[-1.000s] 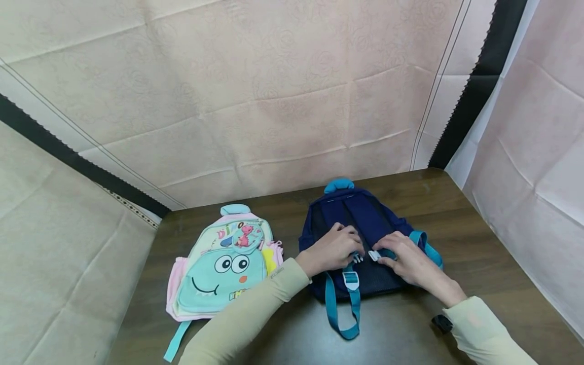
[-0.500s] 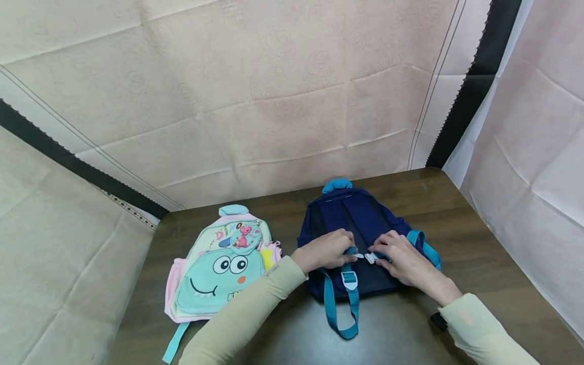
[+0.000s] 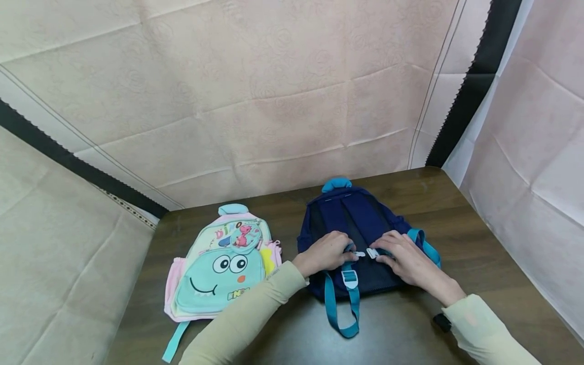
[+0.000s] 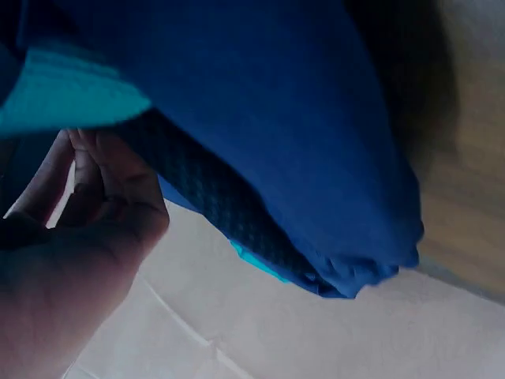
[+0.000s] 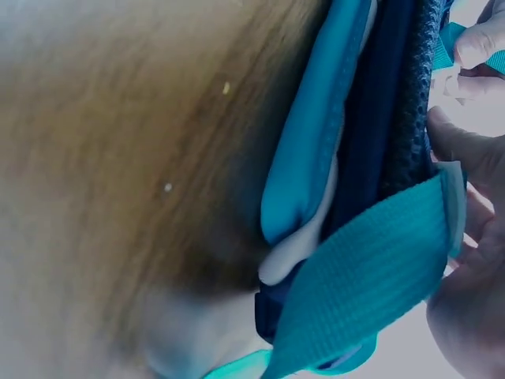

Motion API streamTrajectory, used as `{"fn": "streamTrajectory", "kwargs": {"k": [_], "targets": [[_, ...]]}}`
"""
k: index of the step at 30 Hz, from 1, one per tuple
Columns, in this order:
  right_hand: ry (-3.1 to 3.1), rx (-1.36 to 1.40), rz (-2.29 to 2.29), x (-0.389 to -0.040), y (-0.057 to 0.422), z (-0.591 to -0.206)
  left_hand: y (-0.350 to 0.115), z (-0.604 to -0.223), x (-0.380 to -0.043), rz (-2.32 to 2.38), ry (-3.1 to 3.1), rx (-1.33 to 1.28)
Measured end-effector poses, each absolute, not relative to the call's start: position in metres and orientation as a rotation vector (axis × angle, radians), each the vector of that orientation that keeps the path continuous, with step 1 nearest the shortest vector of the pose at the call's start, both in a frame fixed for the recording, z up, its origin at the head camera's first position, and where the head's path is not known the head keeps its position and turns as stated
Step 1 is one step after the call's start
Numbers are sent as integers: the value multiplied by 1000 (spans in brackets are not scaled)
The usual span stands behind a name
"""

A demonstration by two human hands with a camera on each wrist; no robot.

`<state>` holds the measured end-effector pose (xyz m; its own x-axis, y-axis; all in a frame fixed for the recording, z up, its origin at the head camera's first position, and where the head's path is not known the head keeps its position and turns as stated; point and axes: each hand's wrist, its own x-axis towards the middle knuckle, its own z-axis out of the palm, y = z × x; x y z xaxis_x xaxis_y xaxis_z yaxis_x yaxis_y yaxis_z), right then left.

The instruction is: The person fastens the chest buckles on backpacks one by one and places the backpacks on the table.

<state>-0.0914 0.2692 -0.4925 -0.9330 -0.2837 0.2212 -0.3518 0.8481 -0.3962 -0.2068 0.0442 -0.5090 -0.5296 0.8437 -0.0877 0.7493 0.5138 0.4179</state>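
A navy backpack (image 3: 337,213) lies with its strap side up on the table. Over its lower middle, my left hand (image 3: 326,252) pinches one white buckle half (image 3: 360,254), its end pointing right. Facing it across a small gap is the other white buckle half (image 3: 372,253), which my right hand (image 3: 403,257) holds between thumb and fingers. In the left wrist view, the fingertips of the left hand (image 4: 95,197) are bunched beside teal webbing (image 4: 71,95). The right wrist view has the right hand (image 5: 477,245) behind a wide teal strap (image 5: 371,276); the buckle is hidden there.
To the left lies a pastel backpack (image 3: 214,289) with a cartoon face, partly overlapped by the left sleeve (image 3: 255,314). A teal strap loop (image 3: 349,329) with a white adjuster (image 3: 350,279) hangs toward the table's near side. Pale cloth walls (image 3: 274,101) surround the wooden table (image 3: 474,263).
Both hands brought the buckle halves nearer each other, and a small gap now shows between them again. The left half has turned from prongs tilted downward to lying level. Both backpacks stayed put.
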Motion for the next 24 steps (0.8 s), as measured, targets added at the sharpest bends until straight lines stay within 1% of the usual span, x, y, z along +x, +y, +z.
{"fn": "streamTrajectory", "kwargs": {"k": [3,6,10,13,20,24], "targets": [[-2853,489,715,-92,271,-492,46,-513,-206,503,2470,1281],[-2833,486,762,-92,271,-492,48,-497,-200,491,2432,1220],[-2820,486,784,-93,273,-492,50,-500,-201,410,2450,1267],[-2821,485,800,-92,274,-491,51,-511,-202,365,2502,1351],[-2815,466,872,-91,277,-488,43,-474,-184,499,2558,1354],[-2792,454,928,-92,278,-487,38,-472,-181,581,2590,1339]]}}
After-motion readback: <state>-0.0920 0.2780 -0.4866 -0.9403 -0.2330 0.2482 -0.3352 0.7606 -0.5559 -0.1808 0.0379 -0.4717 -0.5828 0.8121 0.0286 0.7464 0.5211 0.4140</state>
